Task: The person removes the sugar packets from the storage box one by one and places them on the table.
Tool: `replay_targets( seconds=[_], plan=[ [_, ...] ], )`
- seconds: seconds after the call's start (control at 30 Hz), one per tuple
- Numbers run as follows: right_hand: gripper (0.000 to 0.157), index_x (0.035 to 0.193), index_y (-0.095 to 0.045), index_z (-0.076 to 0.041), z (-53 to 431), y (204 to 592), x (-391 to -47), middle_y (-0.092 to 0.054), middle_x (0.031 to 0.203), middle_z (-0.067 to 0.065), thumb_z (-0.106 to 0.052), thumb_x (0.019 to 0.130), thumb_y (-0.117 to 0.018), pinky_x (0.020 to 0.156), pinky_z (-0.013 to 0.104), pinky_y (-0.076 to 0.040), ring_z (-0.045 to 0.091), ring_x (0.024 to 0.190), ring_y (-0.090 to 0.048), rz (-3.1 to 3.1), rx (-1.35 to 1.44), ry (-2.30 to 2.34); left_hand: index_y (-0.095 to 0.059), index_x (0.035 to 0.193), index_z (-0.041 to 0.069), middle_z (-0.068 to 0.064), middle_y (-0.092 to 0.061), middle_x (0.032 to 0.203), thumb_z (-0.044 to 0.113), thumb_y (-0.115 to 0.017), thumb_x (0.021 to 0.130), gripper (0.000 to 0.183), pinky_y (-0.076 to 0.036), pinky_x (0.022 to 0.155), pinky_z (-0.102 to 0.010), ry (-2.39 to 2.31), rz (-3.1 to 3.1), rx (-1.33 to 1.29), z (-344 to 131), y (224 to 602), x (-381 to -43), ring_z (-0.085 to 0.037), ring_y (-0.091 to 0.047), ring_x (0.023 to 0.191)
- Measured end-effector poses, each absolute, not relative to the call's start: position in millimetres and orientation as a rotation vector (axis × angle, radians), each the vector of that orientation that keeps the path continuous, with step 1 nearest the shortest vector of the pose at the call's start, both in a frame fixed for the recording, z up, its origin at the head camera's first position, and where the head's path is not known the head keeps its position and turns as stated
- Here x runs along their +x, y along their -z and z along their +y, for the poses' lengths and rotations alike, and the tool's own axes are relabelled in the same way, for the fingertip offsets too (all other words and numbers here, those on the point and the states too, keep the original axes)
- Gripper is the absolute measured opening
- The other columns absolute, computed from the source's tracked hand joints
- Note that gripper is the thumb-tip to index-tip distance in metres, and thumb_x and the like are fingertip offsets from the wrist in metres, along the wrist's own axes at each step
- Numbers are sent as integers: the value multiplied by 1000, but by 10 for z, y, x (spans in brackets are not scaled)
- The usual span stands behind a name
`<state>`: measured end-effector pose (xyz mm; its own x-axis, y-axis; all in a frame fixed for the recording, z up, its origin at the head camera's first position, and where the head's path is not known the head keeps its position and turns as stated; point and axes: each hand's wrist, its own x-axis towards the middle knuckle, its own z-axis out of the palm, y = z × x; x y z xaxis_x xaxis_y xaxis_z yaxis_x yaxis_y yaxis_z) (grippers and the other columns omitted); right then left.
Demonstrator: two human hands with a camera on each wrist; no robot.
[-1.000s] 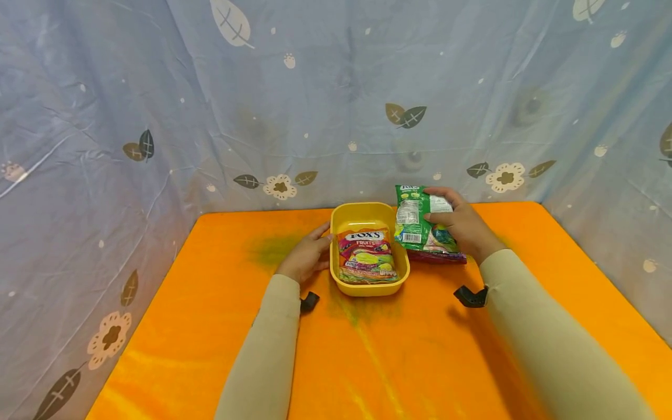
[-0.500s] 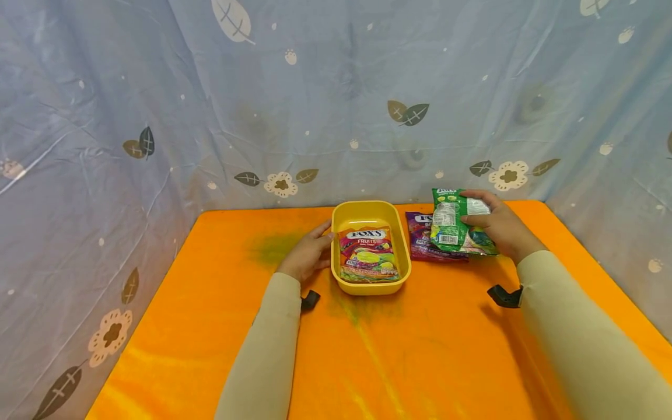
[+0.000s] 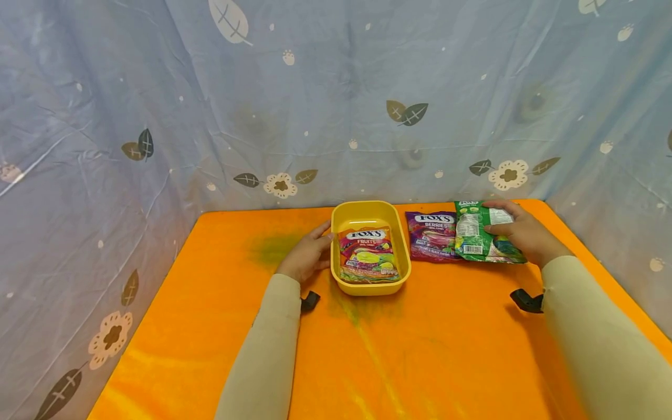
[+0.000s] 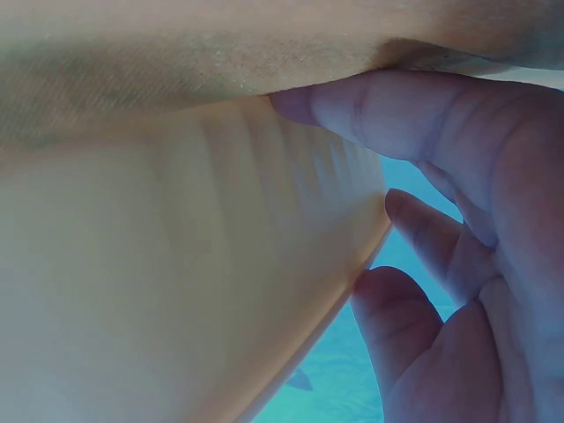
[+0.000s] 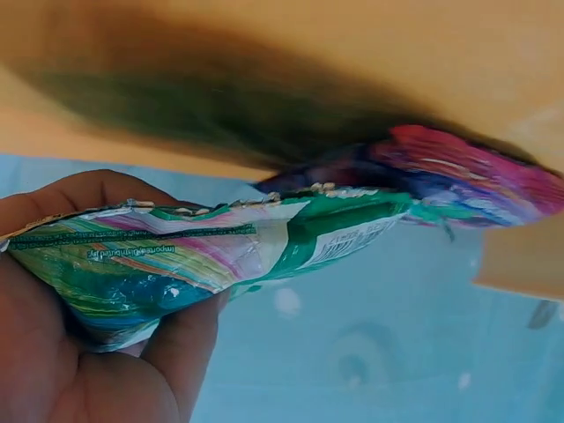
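My right hand (image 3: 532, 236) grips the right side of a green candy bag (image 3: 469, 230), back label showing, thumb on one face and fingers on the other. The green bag's left edge overlaps a purple Fox's Berries candy bag (image 3: 433, 239) that lies on the table. In the right wrist view the green bag (image 5: 176, 273) is tilted off the table surface, its far end right at the purple bag (image 5: 493, 176). My left hand (image 3: 306, 255) rests its fingertips against the left wall of a yellow plastic tub (image 3: 370, 290). Inside the tub lies a red-orange Fox's Fruits candy bag (image 3: 367, 251).
An orange cloth (image 3: 336, 356) covers the table. Behind it and along both sides hangs a blue-grey curtain (image 3: 325, 116) printed with leaves and flowers. A black wrist piece (image 3: 527, 301) juts from under the right sleeve, another (image 3: 310, 301) from the left.
My right hand has carried the green bag rightward from beside the tub and lowered it, uncovering most of the purple bag. My left hand and the tub stay in place.
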<state>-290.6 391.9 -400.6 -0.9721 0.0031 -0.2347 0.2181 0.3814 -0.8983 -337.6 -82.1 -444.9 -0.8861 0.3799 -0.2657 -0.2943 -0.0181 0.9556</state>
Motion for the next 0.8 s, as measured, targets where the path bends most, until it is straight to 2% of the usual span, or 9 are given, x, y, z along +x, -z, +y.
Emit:
replay_targets(
  seconds=[0.17,0.37,0.43,0.5,0.63,0.77,0.8],
  plan=[
    [69,151,-24,-32,4108,4077,-2892,-35,133,19,-32,94,-62,74,43,-54,34,89,-61,2443,185,1601,-32,150,33,-11,-55,129,29,-48,102,51,-52,83,-42,-1961,1804,87,-815,4456,-3383,-25,-59,110],
    [69,153,-22,-27,4193,4201,-2876,-16,147,23,-30,95,-61,72,42,-53,35,90,-56,2489,151,1487,-31,150,33,-12,-53,131,29,-46,102,51,-51,85,-43,-1949,1801,97,-820,4483,-3402,-27,-57,112],
    [69,153,-23,-26,4193,4229,-2872,-15,148,24,-31,95,-61,71,42,-52,37,90,-55,2517,144,1455,-30,150,34,-14,-52,133,30,-46,103,50,-50,86,-43,-1939,1801,103,-825,4483,-3403,-29,-56,114],
    [69,152,-23,-24,4188,4251,-2876,-15,148,25,-32,95,-61,75,43,-51,39,98,-51,2553,131,1402,-30,150,35,-14,-51,134,31,-45,103,50,-50,87,-44,-1935,1798,103,-829,4481,-3399,-29,-55,115],
    [69,152,-23,-21,4171,4282,-2892,-7,153,26,-33,95,-61,85,54,-44,44,111,-42,2590,117,1339,-32,150,34,-13,-54,130,30,-47,102,50,-51,85,-42,-1950,1804,93,-828,4476,-3385,-27,-57,113],
    [71,152,-23,-19,4156,4274,-2897,3,156,22,-34,94,-62,94,69,-28,52,127,-24,2604,119,1303,-33,150,32,-12,-55,128,30,-47,102,50,-52,84,-42,-1964,1810,93,-817,4477,-3385,-26,-57,112],
    [72,152,-23,-19,4154,4270,-2897,3,156,21,-34,94,-62,94,70,-26,52,127,-24,2610,122,1290,-33,150,33,-12,-55,127,30,-48,102,50,-52,83,-41,-1965,1812,93,-813,4480,-3387,-26,-58,111]
  ],
)
